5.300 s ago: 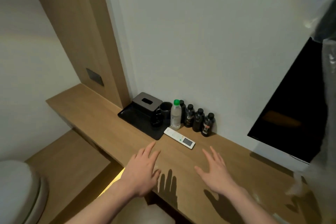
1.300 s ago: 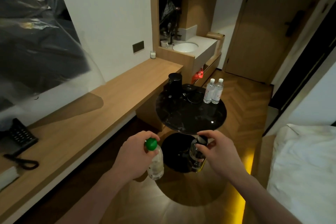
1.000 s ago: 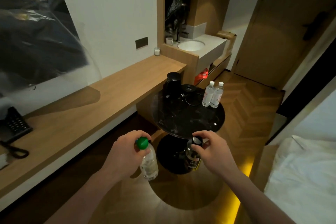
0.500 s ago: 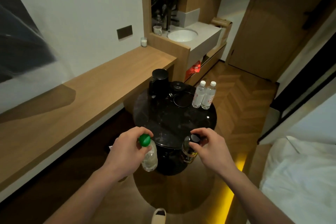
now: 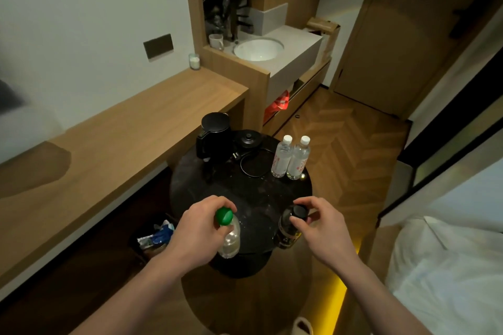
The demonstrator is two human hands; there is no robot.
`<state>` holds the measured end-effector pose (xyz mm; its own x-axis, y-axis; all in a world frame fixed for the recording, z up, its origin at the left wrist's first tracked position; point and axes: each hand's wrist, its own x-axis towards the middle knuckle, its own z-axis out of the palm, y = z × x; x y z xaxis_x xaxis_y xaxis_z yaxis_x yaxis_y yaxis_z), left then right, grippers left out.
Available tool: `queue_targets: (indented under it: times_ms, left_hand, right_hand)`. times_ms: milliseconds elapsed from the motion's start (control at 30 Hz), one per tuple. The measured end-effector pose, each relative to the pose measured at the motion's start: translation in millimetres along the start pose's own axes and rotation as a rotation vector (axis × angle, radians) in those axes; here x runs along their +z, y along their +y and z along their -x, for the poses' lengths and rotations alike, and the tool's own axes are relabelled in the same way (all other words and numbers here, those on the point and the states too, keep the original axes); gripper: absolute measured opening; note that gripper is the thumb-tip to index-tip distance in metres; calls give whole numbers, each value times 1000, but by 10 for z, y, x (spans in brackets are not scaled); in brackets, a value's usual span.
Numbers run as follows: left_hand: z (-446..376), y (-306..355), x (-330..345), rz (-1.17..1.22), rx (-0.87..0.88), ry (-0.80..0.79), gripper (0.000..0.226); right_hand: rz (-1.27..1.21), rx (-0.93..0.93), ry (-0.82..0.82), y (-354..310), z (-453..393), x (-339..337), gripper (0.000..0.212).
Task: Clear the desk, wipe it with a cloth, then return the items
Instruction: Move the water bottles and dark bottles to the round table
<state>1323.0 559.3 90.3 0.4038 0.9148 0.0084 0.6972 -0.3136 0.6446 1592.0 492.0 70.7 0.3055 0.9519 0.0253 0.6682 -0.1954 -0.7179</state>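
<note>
Round black side table [image 5: 245, 193] is the drop target; its near edge sits directly under both hands. The far half carries a black kettle [image 5: 215, 130] at the far-left edge, its base and cord [image 5: 251, 155] mid-far, and two white-capped water bottles [image 5: 290, 158] at the far-right edge. The near half looks free.

The wooden desk surface [image 5: 122, 139] runs along the left wall, well apart from the bottles being carried.

Left hand [image 5: 196, 231]: fingers curled round the neck of the clear green-capped bottle [image 5: 227, 231], held upright with the long axis vertical and the base over the table's near-left edge. Can't tell if the base is touching down.

Right hand [image 5: 324, 228]: fingertips pinching the cap of the small dark bottle [image 5: 290, 226], also upright, over the near-right edge. Contact is likewise unclear.

Judgement: still in the clearing phase. Next move is straight down, with both bottles lowered and released. Each hand is above its own spot, so no crossing is needed. Risk: both bases sit close to the rim, so nudge forward before letting go.
</note>
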Motion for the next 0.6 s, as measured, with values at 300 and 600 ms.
queue_targets:
  times_ms: [300,600]
  left_hand:
    - [-593,528,630,0,-124,54,34]
    - [-1158,1037,1247,29,-236,78,36]
  right_hand:
    - [1,-47,-130,670,-800,-410,30]
    - [69,-88,-267,1196,-1581,-743,29]
